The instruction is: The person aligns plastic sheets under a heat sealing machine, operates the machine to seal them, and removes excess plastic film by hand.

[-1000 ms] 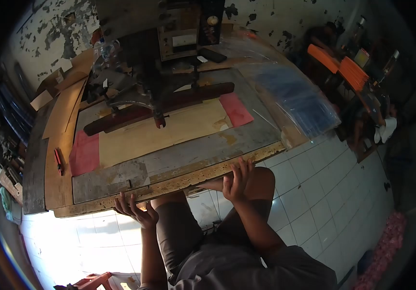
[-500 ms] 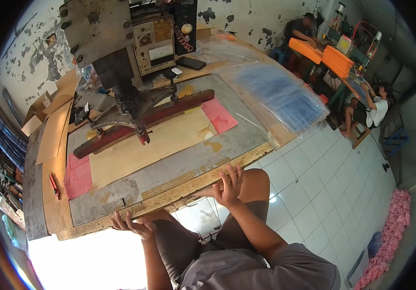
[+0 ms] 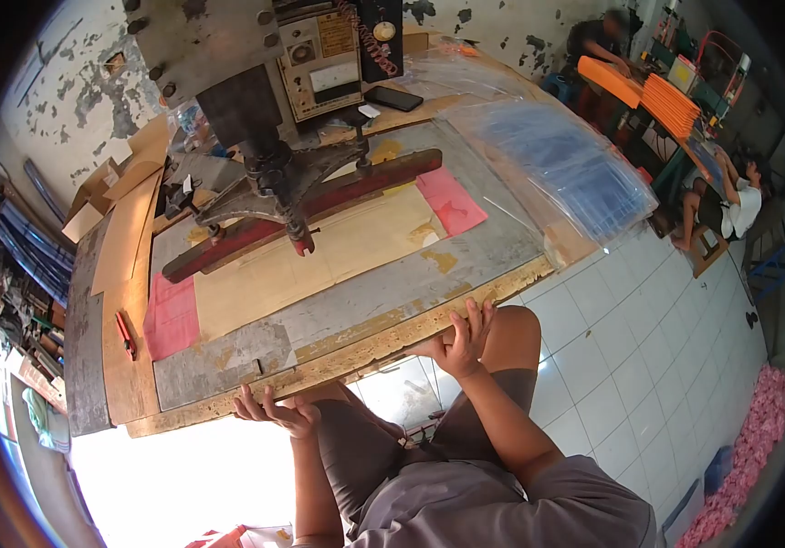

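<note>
My left hand [image 3: 278, 411] holds the front edge of a wooden board [image 3: 383, 349] near its left end, fingertips over the top. Farther right, my right hand [image 3: 463, 345] grips the same edge, fingers spread upward and thumb to the left. On the board lies a grey plate [image 3: 265, 342] carrying a long cream sheet [image 3: 256, 292], with pink pieces [image 3: 172, 315] at both ends. Above the sheet hangs a press head [image 3: 274, 178] with a long dark red bar [image 3: 383, 183]; whether the bar touches the sheet I cannot tell.
A red cutter [image 3: 126, 336] lies at the left. Clear plastic sheets [image 3: 566, 169] are stacked at the right, and a phone [image 3: 394, 98] lies by the control box [image 3: 324, 68]. Two people sit at the far right near orange sheets [image 3: 671, 105]. Cardboard [image 3: 132, 169] stands at back left.
The whole scene has shifted slightly right and up in view. Both hands stay on the board's edge, and a red item now shows at the bottom left.
</note>
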`<move>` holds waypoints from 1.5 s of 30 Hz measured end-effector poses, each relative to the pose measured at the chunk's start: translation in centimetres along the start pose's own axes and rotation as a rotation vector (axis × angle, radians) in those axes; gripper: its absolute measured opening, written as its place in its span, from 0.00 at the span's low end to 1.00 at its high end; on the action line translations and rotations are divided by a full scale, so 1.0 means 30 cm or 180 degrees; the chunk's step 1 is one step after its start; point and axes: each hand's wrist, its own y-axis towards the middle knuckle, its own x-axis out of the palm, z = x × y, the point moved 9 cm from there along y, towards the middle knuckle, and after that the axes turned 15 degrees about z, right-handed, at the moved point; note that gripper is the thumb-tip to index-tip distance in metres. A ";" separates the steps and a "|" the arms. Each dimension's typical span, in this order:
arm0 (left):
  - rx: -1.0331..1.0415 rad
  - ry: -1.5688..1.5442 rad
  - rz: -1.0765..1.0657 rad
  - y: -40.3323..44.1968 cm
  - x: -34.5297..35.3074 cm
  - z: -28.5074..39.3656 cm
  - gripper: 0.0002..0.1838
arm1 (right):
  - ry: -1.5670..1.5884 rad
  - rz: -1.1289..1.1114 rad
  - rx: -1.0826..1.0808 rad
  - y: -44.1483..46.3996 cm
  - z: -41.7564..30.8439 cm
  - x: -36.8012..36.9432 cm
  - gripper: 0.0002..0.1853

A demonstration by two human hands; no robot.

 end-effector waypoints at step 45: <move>0.0043 0.0117 -0.0042 -0.018 -0.003 -0.012 0.26 | 0.0008 0.0100 -0.0004 0.009 -0.008 -0.003 0.29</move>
